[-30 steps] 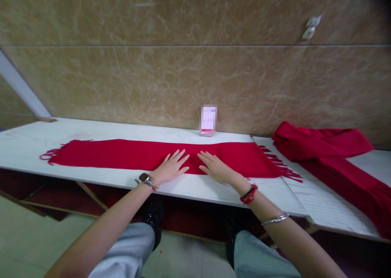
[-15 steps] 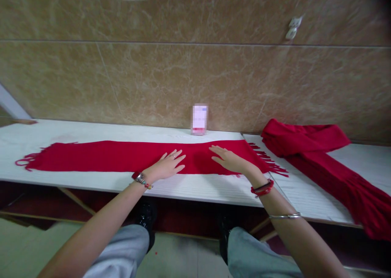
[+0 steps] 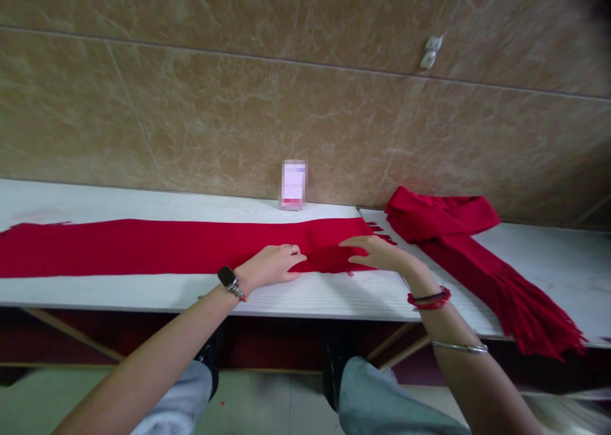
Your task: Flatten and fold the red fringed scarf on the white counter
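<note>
A red scarf (image 3: pixel 157 247) lies flat and lengthwise along a white bench top (image 3: pixel 296 295). Its fringe shows at the right end, while the left end reaches the picture's edge. My left hand (image 3: pixel 272 264) rests on the scarf right of its middle, palm down, fingers slightly bent and thumb apart. Over the scarf's right end is my right hand (image 3: pixel 379 255), its fingers and thumb spread with nothing between them. Whether its fingertips touch the cloth I cannot tell.
Another red scarf (image 3: pixel 443 221), loosely folded with its fringed end at the front edge, lies to the right. A small pixelated upright object (image 3: pixel 293 185) stands against the tiled wall (image 3: pixel 214 123). A white socket (image 3: pixel 431 51) is on the wall; open compartments lie below the bench top.
My right hand has moved right along the scarf to near its fringed end. My left hand stays on the cloth, its fingers more bent than before. The view has shifted right.
</note>
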Demonstrator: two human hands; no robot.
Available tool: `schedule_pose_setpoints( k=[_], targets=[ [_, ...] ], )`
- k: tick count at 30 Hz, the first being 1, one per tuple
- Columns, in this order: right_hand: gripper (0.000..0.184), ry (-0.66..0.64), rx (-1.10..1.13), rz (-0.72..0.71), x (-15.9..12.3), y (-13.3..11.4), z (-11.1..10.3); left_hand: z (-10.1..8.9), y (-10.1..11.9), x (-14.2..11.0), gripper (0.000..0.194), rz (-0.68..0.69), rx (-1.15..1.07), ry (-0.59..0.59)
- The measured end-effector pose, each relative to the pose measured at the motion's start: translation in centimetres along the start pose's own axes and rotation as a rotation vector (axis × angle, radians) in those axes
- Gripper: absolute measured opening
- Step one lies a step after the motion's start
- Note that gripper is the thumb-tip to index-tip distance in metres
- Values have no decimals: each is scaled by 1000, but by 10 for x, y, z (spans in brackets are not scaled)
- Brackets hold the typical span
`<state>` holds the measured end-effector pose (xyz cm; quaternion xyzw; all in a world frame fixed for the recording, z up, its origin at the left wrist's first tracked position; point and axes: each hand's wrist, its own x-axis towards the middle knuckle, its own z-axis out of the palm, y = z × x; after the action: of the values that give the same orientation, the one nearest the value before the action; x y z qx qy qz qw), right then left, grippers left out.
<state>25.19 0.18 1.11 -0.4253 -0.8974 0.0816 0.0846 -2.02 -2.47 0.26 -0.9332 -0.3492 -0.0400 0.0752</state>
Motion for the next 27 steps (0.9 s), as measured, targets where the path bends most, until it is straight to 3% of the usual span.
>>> schedule_pose_setpoints(
  k=[6, 12, 22, 27],
  targets=[
    [30, 118, -38, -82, -17, 5, 15, 9, 19, 26, 32, -29, 64, 45],
    [26, 191, -73, -103, -20, 1, 22, 14, 34, 41, 16, -41, 144, 124],
    [30, 246, -248, -105, -27, 3, 28, 11, 31, 46, 17, -86, 106, 150],
    [25, 283, -377, -51, -31, 7, 28, 10, 30, 45, 18, -28, 92, 143]
  ],
)
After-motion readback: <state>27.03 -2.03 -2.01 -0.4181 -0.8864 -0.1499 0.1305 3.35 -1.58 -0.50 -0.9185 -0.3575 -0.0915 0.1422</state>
